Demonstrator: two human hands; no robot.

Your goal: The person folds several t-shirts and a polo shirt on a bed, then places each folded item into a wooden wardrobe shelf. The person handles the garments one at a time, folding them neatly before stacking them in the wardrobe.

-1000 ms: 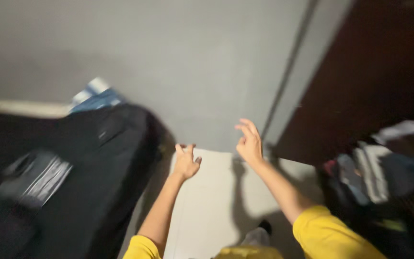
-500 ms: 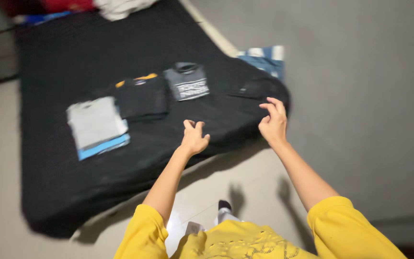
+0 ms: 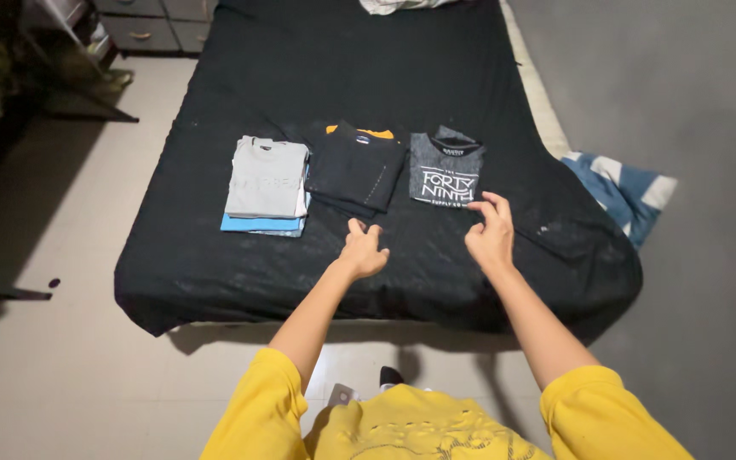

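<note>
A mattress with a black sheet point(image 3: 240, 264) lies on the floor. Three piles of folded shirts sit side by side on it: a grey shirt over a blue one point(image 3: 266, 183), a black pile with orange showing beneath point(image 3: 355, 166), and a dark grey shirt with white print point(image 3: 446, 170). My left hand point(image 3: 363, 250) hovers over the sheet just below the black pile, fingers loosely curled, holding nothing. My right hand point(image 3: 491, 232) is near the lower right corner of the printed shirt, fingers bent and apart, empty. Both sleeves are yellow.
A blue and white checked cloth point(image 3: 623, 189) lies between the mattress and the grey wall at right. A drawer unit point(image 3: 151, 24) and dark furniture point(image 3: 10, 77) stand at the upper left. Pale cloth point(image 3: 398, 5) sits at the mattress's far end. Tiled floor surrounds the bed.
My view has swung from the wall and a dark door down onto the mattress. Both hands stay raised and empty, now over the sheet near the folded piles.
</note>
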